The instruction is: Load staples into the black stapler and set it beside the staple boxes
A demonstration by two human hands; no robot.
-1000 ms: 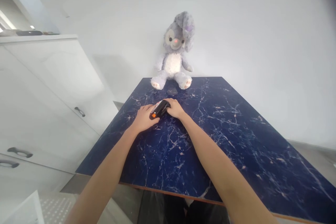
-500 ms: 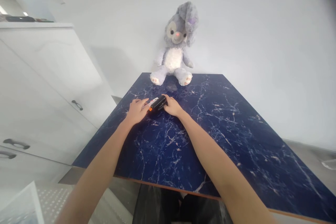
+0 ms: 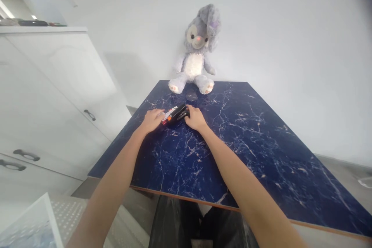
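Cabinet: white cabinet, cut off at left; items on its top are blurred and cannot be identified.
White frame: white-edged item at lower left, cropped, contents unclear.
Left hand: left hand rests on the table, fingers slightly bent, tips at the left side of the red-and-white piece; thumb poorly seen, so I cannot tell whether it grips.
Red-and-white piece: lies alongside the black object; I cannot tell whether they are joined.
Black object: on the far half of the table, between both hands; long axis slants from near left to far right, orange end towards the person's left; right end partly hidden.
Right hand: right hand has thumb and fingers slightly parted, closed round that dark right end.
Table: blue marbled table, right corner cropped.
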